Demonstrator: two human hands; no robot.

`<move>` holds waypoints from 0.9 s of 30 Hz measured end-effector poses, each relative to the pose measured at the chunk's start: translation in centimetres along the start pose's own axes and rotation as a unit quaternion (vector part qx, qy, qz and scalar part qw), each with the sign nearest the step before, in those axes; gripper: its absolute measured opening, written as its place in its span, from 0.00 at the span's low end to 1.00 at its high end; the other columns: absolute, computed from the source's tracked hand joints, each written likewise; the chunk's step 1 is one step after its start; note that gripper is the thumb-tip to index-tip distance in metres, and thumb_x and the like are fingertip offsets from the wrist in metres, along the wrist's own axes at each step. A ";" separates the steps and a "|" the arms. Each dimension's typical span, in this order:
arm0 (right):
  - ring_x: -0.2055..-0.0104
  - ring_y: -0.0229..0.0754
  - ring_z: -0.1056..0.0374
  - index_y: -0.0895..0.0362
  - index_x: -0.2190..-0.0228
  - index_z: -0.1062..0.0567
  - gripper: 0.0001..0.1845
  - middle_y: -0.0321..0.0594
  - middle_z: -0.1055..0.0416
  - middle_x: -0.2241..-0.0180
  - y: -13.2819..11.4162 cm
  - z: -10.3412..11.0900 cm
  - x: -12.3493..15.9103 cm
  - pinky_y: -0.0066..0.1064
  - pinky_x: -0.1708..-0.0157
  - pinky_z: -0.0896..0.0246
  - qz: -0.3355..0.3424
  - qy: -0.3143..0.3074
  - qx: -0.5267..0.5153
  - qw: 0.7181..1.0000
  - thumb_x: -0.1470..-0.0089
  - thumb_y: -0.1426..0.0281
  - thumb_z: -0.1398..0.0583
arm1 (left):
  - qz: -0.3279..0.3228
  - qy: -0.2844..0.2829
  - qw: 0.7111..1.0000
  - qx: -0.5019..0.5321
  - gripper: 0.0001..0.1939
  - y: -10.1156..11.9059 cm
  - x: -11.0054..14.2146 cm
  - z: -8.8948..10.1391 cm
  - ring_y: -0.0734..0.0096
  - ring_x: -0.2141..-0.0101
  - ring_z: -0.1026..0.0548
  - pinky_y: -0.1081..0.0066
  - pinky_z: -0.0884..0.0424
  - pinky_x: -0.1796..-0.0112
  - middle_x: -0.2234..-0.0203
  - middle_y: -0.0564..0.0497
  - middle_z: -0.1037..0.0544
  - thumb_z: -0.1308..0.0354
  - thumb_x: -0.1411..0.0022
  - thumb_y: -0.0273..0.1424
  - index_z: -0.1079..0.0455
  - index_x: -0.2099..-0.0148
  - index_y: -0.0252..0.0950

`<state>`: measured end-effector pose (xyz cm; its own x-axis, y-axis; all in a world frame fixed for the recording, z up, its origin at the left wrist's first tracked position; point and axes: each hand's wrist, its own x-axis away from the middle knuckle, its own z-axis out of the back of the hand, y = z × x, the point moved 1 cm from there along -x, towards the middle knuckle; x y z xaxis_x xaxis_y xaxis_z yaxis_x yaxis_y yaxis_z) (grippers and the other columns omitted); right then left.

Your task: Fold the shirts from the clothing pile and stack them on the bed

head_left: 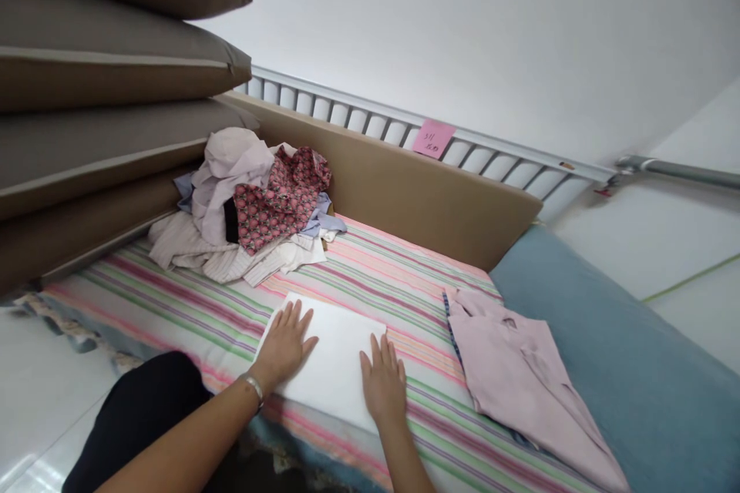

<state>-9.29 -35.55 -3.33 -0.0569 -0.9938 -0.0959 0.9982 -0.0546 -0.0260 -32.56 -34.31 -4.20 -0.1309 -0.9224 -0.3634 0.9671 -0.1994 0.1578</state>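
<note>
A white folded cloth (329,358), roughly rectangular, lies flat on the striped bedsheet (370,235) in front of me. My left hand (286,347) rests on its left part with the fingers spread, palm down. On its right edge lies my right hand (385,381), also flat, fingers stretched out. Neither hand grips anything. To the right is a folded pink shirt (509,362), with a bit of dark blue checked fabric showing beneath it.
A loose heap of clothes (225,192) with a red patterned garment (283,200) on top sits at the back left. Thick brown cushions (116,77) are stacked beside it. A brown board (405,192) and a metal rail (358,108) with a pink note (433,139) line the back.
</note>
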 end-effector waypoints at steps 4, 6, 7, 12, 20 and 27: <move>0.34 0.47 0.59 0.52 0.39 0.47 0.29 0.43 0.55 0.35 -0.3 -0.2 -0.2 0.45 0.39 0.60 -0.003 -0.005 0.017 1.000 0.39 0.56 0.58 | 0.014 -0.008 1.000 -0.002 0.28 -1.3 0.5 0.2 0.49 0.39 0.44 0.49 0.44 0.44 0.38 0.39 0.42 0.55 0.35 0.44 0.42 0.37 0.38; 0.34 0.47 0.59 0.53 0.39 0.47 0.29 0.44 0.54 0.36 -0.3 -0.2 -0.3 0.45 0.40 0.59 -0.003 -0.006 0.021 1.000 0.39 0.57 0.58 | 0.025 -0.017 1.000 0.004 0.27 -2.1 0.9 0.5 0.49 0.39 0.44 0.47 0.44 0.45 0.38 0.41 0.42 0.56 0.34 0.42 0.43 0.37 0.37; 0.34 0.47 0.58 0.53 0.39 0.47 0.29 0.44 0.54 0.36 -0.3 -0.2 -0.4 0.45 0.40 0.58 -0.002 -0.005 0.022 1.000 0.39 0.57 0.58 | 0.030 -0.020 0.999 0.007 0.27 -2.6 1.1 0.6 0.49 0.39 0.44 0.47 0.44 0.45 0.38 0.41 0.43 0.56 0.34 0.41 0.43 0.37 0.37; 0.36 0.52 0.53 0.58 0.42 0.39 0.28 0.50 0.48 0.38 0.5 0.1 0.3 0.46 0.41 0.53 0.006 0.050 0.024 0.998 0.40 0.59 0.54 | 0.034 -0.008 0.997 0.072 0.26 -5.9 2.9 1.0 0.54 0.40 0.41 0.51 0.41 0.44 0.39 0.44 0.40 0.55 0.34 0.40 0.42 0.37 0.38; 0.39 0.51 0.45 0.49 0.46 0.34 0.26 0.41 0.39 0.42 -1.9 -5.6 6.3 0.47 0.42 0.50 0.295 0.171 -0.027 0.940 0.48 0.63 0.44 | 0.087 0.051 0.959 0.266 0.24 -9.0 4.0 0.5 0.62 0.46 0.32 0.62 0.37 0.45 0.46 0.45 0.29 0.53 0.36 0.43 0.34 0.43 0.37; 0.36 0.51 0.52 0.47 0.42 0.41 0.38 0.38 0.47 0.38 -4.0 -5.0 4.5 0.51 0.41 0.53 0.234 0.088 -0.027 0.968 0.55 0.76 0.45 | 0.111 0.031 0.900 0.420 0.20 -9.5 3.5 0.6 0.63 0.49 0.29 0.63 0.36 0.46 0.50 0.48 0.25 0.52 0.38 0.41 0.27 0.51 0.38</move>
<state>-13.66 -39.34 -8.60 0.3935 -0.8763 -0.2779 0.9133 0.4071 0.0096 -42.36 -35.84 -6.39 0.0821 -0.9553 -0.2840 0.4577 -0.2170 0.8622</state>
